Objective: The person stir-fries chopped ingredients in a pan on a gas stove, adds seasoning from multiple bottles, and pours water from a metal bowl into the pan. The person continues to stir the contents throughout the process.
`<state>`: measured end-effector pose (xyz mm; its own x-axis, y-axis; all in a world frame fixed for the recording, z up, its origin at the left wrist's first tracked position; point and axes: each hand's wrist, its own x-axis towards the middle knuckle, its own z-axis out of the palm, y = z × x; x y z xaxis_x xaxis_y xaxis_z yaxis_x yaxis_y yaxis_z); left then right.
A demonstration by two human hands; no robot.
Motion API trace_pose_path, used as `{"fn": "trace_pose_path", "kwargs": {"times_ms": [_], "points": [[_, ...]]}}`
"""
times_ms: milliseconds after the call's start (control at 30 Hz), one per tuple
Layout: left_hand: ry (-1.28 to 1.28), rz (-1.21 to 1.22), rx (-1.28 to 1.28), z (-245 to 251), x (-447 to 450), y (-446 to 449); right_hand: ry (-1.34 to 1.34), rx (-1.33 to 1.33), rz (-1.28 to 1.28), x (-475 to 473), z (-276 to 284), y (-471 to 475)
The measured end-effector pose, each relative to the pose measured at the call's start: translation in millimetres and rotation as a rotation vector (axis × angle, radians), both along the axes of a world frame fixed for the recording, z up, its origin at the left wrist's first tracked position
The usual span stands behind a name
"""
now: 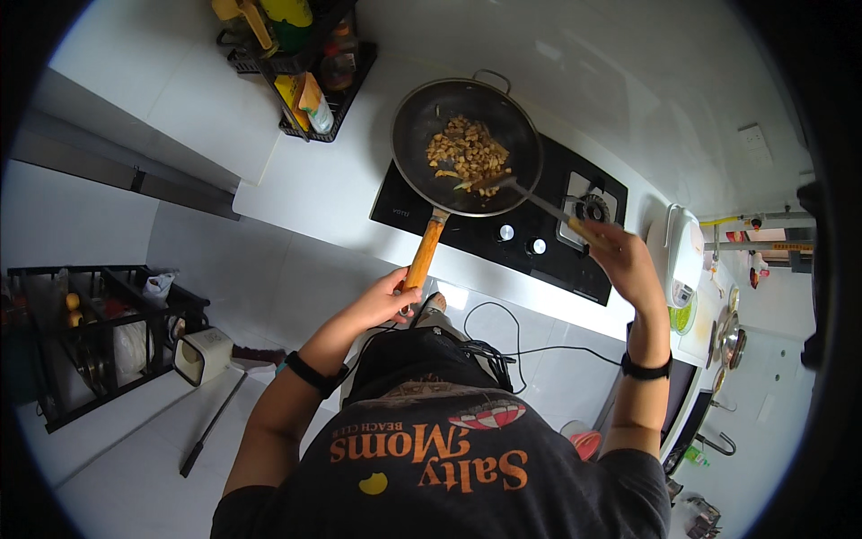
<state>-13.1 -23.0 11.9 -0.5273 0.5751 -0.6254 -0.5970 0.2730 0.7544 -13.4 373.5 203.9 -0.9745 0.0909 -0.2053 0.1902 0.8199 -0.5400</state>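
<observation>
A dark wok [417, 141] with a wooden handle sits over the left side of a black gas hob [471, 232]. My left hand [392, 296] is closed around the end of that handle. Browned, diced food [469, 148], possibly meat, lies in the middle of the wok. My right hand [623, 259] grips the pale handle of a metal spatula [542, 204], whose blade touches the near right edge of the food. The blade is slightly blurred.
A black rack [330, 128] with bottles and packets stands left of the wok. Right of the hob are a bare burner [592, 207], a white rice cooker [683, 256] and a bowl of chopped greens [683, 319]. Black cables [518, 337] hang before my body.
</observation>
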Motion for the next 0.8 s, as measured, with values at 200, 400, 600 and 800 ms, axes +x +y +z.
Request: {"fn": "trace_pose_path", "kwargs": {"times_ms": [200,400,600,800], "points": [[0.027,0.017,-0.031,-1,-6,-4,0.013,0.095,0.011,21,-19,-32],[0.069,-0.007,-0.049,-5,-9,1,0.115,-0.002,-0.001,-9,-59,-35],[0.259,0.042,-0.235,7,-12,-11,0.228,-0.036,-0.075,-6,-119,-34],[0.84,0.077,-0.393,121,-92,-68,0.274,-0.192,-0.112,9,-192,-67]]}}
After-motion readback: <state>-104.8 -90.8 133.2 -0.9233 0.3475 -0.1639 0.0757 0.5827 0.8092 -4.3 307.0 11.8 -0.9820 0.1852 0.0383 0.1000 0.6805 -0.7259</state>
